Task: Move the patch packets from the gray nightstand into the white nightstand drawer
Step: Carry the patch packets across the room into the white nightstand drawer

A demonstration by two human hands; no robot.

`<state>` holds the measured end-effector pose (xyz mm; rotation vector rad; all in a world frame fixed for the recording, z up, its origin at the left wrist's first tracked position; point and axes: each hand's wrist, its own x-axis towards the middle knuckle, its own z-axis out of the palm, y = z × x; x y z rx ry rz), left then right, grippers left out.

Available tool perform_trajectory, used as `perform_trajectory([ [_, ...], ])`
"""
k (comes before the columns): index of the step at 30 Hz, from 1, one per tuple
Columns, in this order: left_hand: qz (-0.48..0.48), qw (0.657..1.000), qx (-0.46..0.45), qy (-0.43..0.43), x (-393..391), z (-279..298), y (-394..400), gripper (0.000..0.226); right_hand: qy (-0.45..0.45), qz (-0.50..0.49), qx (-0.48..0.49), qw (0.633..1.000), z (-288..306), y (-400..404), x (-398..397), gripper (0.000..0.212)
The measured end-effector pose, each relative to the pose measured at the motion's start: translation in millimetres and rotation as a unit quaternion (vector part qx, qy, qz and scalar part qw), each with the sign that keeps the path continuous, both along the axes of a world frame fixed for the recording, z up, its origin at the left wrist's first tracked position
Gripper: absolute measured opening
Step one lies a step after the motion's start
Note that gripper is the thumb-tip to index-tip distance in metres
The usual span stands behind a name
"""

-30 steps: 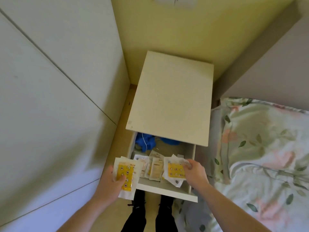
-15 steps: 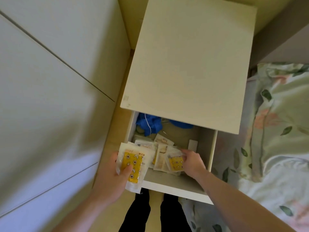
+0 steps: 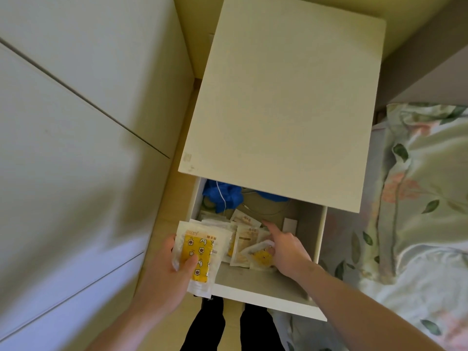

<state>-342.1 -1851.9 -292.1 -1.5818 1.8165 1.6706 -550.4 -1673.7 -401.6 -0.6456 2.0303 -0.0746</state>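
The white nightstand (image 3: 283, 102) stands below me with its top drawer (image 3: 263, 290) pulled out. My left hand (image 3: 164, 272) grips a stack of patch packets (image 3: 200, 254), white with a yellow patterned panel, at the drawer's front left corner. My right hand (image 3: 286, 252) is inside the drawer, its index finger stretched out, the other fingers on a yellow patch packet (image 3: 260, 257) that lies on several more packets (image 3: 244, 240) on the drawer floor. The gray nightstand is not in view.
Blue fabric (image 3: 222, 196) with a white cord fills the back of the drawer. A small white box (image 3: 290, 225) lies at its right side. White wardrobe doors (image 3: 76, 148) are close on the left, a bed with floral bedding (image 3: 425, 198) on the right. My dark-trousered legs (image 3: 228, 328) stand below the drawer front.
The camera has come closer over the drawer. My right hand has lowered its yellow packet onto the pile in the drawer and stretched its index finger. My left hand keeps its stack.
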Motion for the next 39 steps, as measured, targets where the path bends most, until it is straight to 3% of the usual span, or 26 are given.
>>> perform_trajectory([
  [6, 0.018, 1.0, 0.023, 0.001, 5, -9, 7, 0.024, -0.003, 0.008, -0.001, 1.0, -10, -2, 19, 0.093],
  [10, 0.015, 0.999, 0.031, 0.002, 4, -8, 7, 0.024, -0.007, -0.077, -0.036, 0.996, -3, 7, 19, 0.082],
  [12, 0.02, 0.999, 0.046, 0.008, 1, -5, 8, 0.024, -0.053, -0.181, -0.07, 0.98, 8, 7, 18, 0.064],
  [17, 0.061, 0.992, 0.106, 0.043, -16, 5, 17, 0.017, -0.311, -0.419, -0.098, 0.847, 57, -4, 29, 0.029],
  [20, 0.046, 0.991, 0.124, 0.037, -26, 4, 28, 0.016, -0.41, -0.501, -0.084, 0.758, 77, -3, 40, 0.035],
  [23, 0.03, 0.992, 0.121, 0.02, -35, -3, 37, 0.018, -0.424, -0.539, -0.073, 0.724, 78, 3, 44, 0.043],
  [31, -0.043, 0.996, 0.08, -0.007, -56, -17, 39, 0.02, -0.279, -0.581, -0.08, 0.76, 64, 21, 42, 0.019],
  [34, -0.035, 0.998, 0.029, -0.035, -58, -33, 31, 0.019, -0.192, -0.559, -0.078, 0.803, 55, 27, 34, 0.016],
  [39, -0.103, 0.982, -0.07, -0.142, -52, -69, 19, 0.018, -0.091, -0.469, -0.064, 0.876, 34, 34, 21, 0.025],
])
